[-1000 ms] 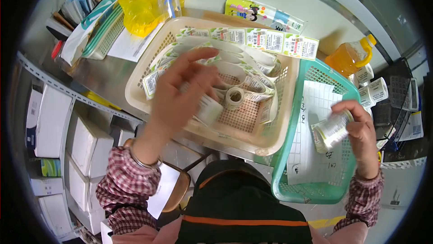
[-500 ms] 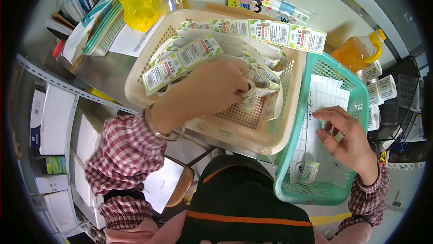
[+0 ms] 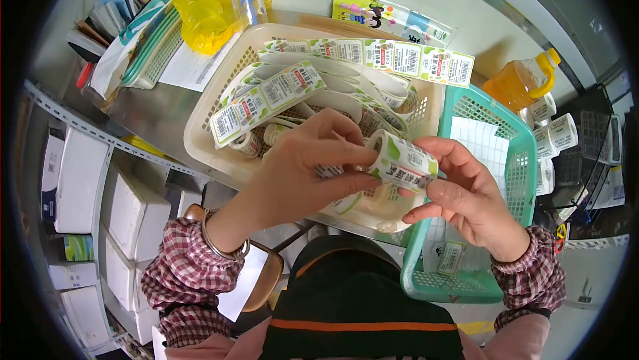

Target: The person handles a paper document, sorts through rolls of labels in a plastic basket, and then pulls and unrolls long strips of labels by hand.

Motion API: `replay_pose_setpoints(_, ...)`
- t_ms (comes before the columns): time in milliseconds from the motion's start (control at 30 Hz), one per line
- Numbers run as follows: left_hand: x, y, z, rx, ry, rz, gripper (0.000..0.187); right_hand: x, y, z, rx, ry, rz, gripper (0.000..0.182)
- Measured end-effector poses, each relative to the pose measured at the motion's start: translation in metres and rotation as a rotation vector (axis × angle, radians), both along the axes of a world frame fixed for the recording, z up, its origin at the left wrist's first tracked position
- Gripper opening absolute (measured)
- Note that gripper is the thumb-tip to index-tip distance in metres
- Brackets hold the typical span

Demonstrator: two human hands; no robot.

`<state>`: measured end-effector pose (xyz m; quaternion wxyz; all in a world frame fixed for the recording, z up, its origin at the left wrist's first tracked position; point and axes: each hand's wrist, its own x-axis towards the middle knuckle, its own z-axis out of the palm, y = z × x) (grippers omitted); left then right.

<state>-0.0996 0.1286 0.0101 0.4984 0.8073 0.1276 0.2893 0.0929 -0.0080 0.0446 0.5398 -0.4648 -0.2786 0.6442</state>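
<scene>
A roll of labels (image 3: 403, 160) is held nearly level between two bare hands, above the front right part of a cream basket (image 3: 200, 137). Large dark Chinese characters run along its white face beside green print; they are too small to read with certainty, and no brand name can be made out.

The left hand (image 3: 319, 167), a bangle at its wrist, is closed in a pinch on the roll's left end, thumb below and fingers above. The right hand (image 3: 472, 197) grips the opposite end between thumb and fingers, its lower fingers partly curled beneath.

Inside the cream basket, a diagonal label strip (image 3: 269, 103) shows barcodes, red blocks and green leaf-like print, with more coiled strips behind it. A long label strip (image 3: 439, 65) with similar barcodes lies across the back, its end reaching over the right rim toward a green basket (image 3: 529, 160). That basket contains gridded paper (image 3: 476, 143) and, near its front, a small label piece (image 3: 451, 257) with a barcode.

Beyond stand a yellow-capped bottle (image 3: 520, 85) of orange liquid, white rolls (image 3: 563, 131) with fine print, and a blue-lidded jar (image 3: 249, 0) beside a yellow bag (image 3: 202, 10).
</scene>
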Motion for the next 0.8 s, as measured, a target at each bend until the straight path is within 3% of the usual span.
replay_pose_setpoints(33,0.0,-0.003,0.001,0.002,-0.003,0.003,0.027,-0.001,0.0,-0.003,0.002,-0.003,0.003,0.044)
replay_pose_setpoints(100,0.0,-0.008,0.005,0.032,0.016,0.021,0.029,0.0,-0.004,-0.012,0.279,-0.371,-0.001,0.042)
replay_pose_setpoints(133,-0.001,-0.009,0.009,0.034,0.013,0.023,0.029,0.001,-0.005,-0.012,0.282,-0.375,0.002,0.042)
replay_pose_setpoints(200,-0.004,-0.012,0.016,-0.363,0.165,-0.098,0.029,0.002,-0.008,-0.013,0.521,-0.931,-0.018,0.045)
replay_pose_setpoints(333,-0.001,-0.011,-0.006,-0.221,0.019,-0.108,0.027,0.005,-0.009,-0.015,0.629,-0.974,0.047,0.051)
replay_pose_setpoints(400,-0.001,-0.012,-0.008,-0.062,-0.055,-0.048,0.027,-0.002,-0.007,-0.011,0.478,-0.573,-0.047,0.052)
replay_pose_setpoints(533,-0.002,-0.014,-0.014,-0.079,-0.084,-0.023,0.027,0.003,-0.005,-0.011,0.333,-0.427,0.037,0.053)
replay_pose_setpoints(733,-0.007,-0.016,-0.02,-0.006,-0.116,0.006,0.031,-0.007,-0.005,-0.015,0.544,-0.585,-0.021,0.047)
replay_pose_setpoints(800,-0.007,-0.019,-0.021,-0.003,-0.151,0.019,0.03,-0.005,-0.007,-0.015,0.627,-0.954,-0.029,0.042)
